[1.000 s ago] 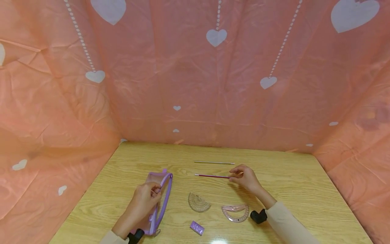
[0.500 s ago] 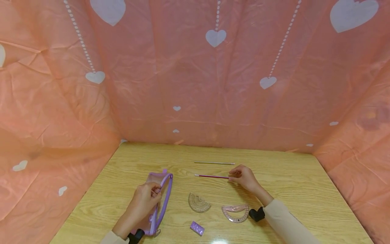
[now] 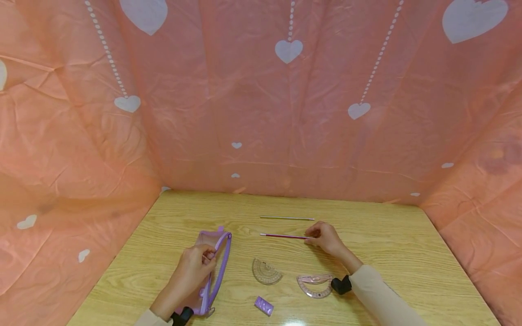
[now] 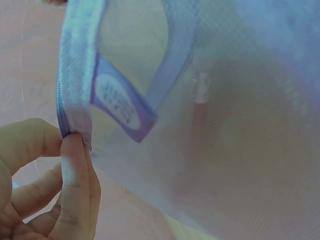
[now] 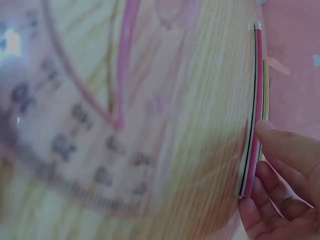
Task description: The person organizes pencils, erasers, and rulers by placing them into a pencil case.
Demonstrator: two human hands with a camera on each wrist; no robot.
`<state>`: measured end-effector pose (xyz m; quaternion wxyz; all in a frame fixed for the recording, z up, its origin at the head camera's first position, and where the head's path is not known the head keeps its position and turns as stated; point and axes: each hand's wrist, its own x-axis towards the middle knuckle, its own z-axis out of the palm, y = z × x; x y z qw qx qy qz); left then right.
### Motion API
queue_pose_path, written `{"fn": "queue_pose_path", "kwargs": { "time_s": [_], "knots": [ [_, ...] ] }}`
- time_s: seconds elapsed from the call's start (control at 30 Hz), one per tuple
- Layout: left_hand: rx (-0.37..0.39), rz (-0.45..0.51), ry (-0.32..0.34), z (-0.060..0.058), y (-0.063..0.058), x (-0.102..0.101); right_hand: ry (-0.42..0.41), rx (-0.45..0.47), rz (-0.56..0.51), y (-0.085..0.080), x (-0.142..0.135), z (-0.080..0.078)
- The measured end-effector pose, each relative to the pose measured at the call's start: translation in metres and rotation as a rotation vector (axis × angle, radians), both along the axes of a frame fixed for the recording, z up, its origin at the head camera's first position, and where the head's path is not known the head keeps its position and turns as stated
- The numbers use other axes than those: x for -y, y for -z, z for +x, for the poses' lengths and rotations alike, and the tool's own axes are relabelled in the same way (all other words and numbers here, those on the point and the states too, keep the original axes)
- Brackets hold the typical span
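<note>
My left hand (image 3: 195, 267) pinches the zipped edge of a see-through purple pencil case (image 3: 222, 271), whose mouth gapes towards the right. In the left wrist view, thumb and fingers grip the zipper band (image 4: 77, 75) beside a small purple label tab (image 4: 125, 102). Through the sheer wall a reddish pencil-like stick with a pale end (image 4: 201, 95) shows. At the right, my right hand (image 3: 328, 237) holds one end of a red pencil (image 3: 283, 235), its pale tip pointing left. The right wrist view shows thumb and fingers on the red pencil's striped shaft (image 5: 257, 90).
A yellowish pencil (image 3: 287, 218) lies behind the red one. Nearer me on the wooden table (image 3: 387, 253) are a clear protractor (image 3: 266, 272), a pink protractor (image 3: 316, 293) below the right wrist and a small purple wrapped block (image 3: 264, 305). A pink heart-patterned cloth (image 3: 285, 136) encloses the table.
My right hand has shifted very slightly to the left, its wrist drawing nearer the pink protractor. The left hand and pencil case have stayed put.
</note>
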<state>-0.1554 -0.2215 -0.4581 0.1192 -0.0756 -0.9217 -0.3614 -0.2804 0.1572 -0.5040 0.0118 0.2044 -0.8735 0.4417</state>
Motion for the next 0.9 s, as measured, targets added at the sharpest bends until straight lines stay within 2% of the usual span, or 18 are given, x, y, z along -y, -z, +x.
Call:
{"fn": "queue_pose_path", "kwargs": {
  "time_s": [0.13, 0.4, 0.9],
  "knots": [
    [0.003, 0.004, 0.001, -0.0003, 0.0002, 0.0001, -0.016, -0.024, 0.015, 0.0009, 0.0007, -0.0016],
    [0.002, 0.0, -0.009, -0.0008, 0.0007, 0.0002, 0.016, -0.016, 0.064, 0.0059, 0.0014, -0.0058],
    [0.004, -0.003, -0.002, -0.0018, 0.0011, 0.0022, -0.048, -0.093, 0.066, 0.0089, 0.0035, -0.008]
  ]
}}
